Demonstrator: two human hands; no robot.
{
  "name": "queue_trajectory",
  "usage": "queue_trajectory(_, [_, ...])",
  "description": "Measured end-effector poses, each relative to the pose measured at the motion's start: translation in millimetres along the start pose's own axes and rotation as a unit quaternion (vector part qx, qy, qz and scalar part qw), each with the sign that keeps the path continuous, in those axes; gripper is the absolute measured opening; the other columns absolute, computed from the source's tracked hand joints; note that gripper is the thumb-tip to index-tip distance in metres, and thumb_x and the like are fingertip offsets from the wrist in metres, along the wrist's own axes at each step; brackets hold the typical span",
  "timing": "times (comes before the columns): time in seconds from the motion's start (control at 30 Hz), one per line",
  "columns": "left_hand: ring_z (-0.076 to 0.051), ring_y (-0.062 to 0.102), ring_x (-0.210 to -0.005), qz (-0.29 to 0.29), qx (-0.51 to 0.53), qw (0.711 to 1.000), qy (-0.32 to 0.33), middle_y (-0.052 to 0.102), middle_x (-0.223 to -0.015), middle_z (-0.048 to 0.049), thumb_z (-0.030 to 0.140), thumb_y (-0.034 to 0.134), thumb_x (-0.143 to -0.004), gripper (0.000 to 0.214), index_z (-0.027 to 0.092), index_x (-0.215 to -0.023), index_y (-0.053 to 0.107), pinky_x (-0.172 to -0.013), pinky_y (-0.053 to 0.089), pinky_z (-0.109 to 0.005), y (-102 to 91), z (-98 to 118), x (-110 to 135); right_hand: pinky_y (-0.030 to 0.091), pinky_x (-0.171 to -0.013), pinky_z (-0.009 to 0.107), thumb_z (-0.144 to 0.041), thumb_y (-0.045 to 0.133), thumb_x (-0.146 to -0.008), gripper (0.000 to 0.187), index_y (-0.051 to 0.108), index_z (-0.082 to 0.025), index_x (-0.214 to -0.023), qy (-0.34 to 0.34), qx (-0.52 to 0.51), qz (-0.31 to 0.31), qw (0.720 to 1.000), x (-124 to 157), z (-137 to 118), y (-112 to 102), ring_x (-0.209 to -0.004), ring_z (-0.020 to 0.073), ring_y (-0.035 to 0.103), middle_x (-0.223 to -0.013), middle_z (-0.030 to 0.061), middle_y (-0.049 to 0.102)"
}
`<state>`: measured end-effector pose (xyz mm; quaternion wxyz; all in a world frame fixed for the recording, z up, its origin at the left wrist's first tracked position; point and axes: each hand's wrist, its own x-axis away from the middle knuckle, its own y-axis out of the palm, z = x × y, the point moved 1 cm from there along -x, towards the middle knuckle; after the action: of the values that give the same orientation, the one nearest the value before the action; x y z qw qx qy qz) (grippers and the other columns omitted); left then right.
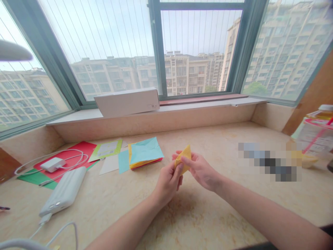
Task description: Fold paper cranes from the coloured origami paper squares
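Note:
A small piece of folded yellow paper (pixel 186 153), with a pointed tip facing up, is held between both hands above the counter. My left hand (pixel 168 177) grips its lower left side, thumb pressed on the front. From the right, my right hand (pixel 202 169) pinches the other side with thumb and fingers. The paper's lower part is partly covered by the fingers. Left of the hands lies a stack of coloured paper sheets (pixel 146 151), light blue on top with yellow and red beneath.
At the left are a white power bank (pixel 63 191), a charger plug (pixel 52 164) with cable, and red paper (pixel 90 150). A long white box (pixel 127 103) rests on the window ledge. Clear containers (pixel 316 133) stand far right, beside a pixelated patch on the marbled counter (pixel 221 215).

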<state>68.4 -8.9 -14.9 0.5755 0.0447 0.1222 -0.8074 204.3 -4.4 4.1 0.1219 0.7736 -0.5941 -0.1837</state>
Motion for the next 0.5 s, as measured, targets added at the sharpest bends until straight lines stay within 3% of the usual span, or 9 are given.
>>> queue_trajectory(0.17, [-0.005, 0.039, -0.034, -0.008, -0.018, 1.0, -0.01, 0.052, -0.048, 0.0031, 0.058, 0.046, -0.091, 0.048, 0.016, -0.068, 0.052, -0.036, 0.023, -0.018, 1.4, 5.8, 1.8, 0.052, -0.08, 0.034, -0.037, 0.08, -0.071, 0.027, 0.072, -0.018, -0.09, -0.056, 0.033, 0.062, 0.996, 0.5, -1.2, -1.8, -0.08, 0.0183, 0.068, -0.09, 0.0044, 0.075])
queue_trajectory(0.23, [-0.005, 0.039, -0.033, -0.017, 0.005, 1.0, -0.014, 0.052, -0.047, 0.0025, 0.06, 0.046, -0.09, 0.049, 0.016, -0.068, 0.052, -0.035, 0.022, -0.018, 2.1, 8.4, 3.2, 0.052, -0.081, 0.033, -0.035, 0.081, -0.071, 0.031, 0.071, -0.019, -0.096, -0.058, 0.032, 0.053, 0.996, 0.9, -1.3, -2.4, -0.083, 0.0186, 0.069, -0.092, 0.0045, 0.075])
queue_trajectory(0.37, [-0.005, 0.037, -0.032, -0.025, 0.04, 0.999, -0.02, 0.052, -0.047, 0.0025, 0.064, 0.045, -0.088, 0.052, 0.017, -0.067, 0.051, -0.034, 0.022, -0.018, 3.1, 10.4, 5.2, 0.053, -0.073, 0.031, -0.04, 0.076, -0.077, 0.034, 0.07, -0.019, -0.102, -0.012, 0.038, -0.025, 0.999, 1.4, 2.2, -2.5, -0.081, 0.0188, 0.069, -0.094, 0.0065, 0.075])
queue_trajectory(0.5, [-0.006, 0.036, -0.032, -0.039, 0.034, 0.998, -0.034, 0.052, -0.045, 0.0026, 0.063, 0.047, -0.088, 0.051, 0.016, -0.071, 0.055, -0.034, 0.023, -0.018, 2.4, 11.3, 4.8, 0.052, -0.061, 0.029, -0.044, 0.077, -0.074, 0.032, 0.073, -0.016, -0.088, -0.016, 0.054, 0.021, 0.998, 1.4, 1.1, -3.2, -0.072, 0.0188, 0.068, -0.088, 0.0073, 0.075])
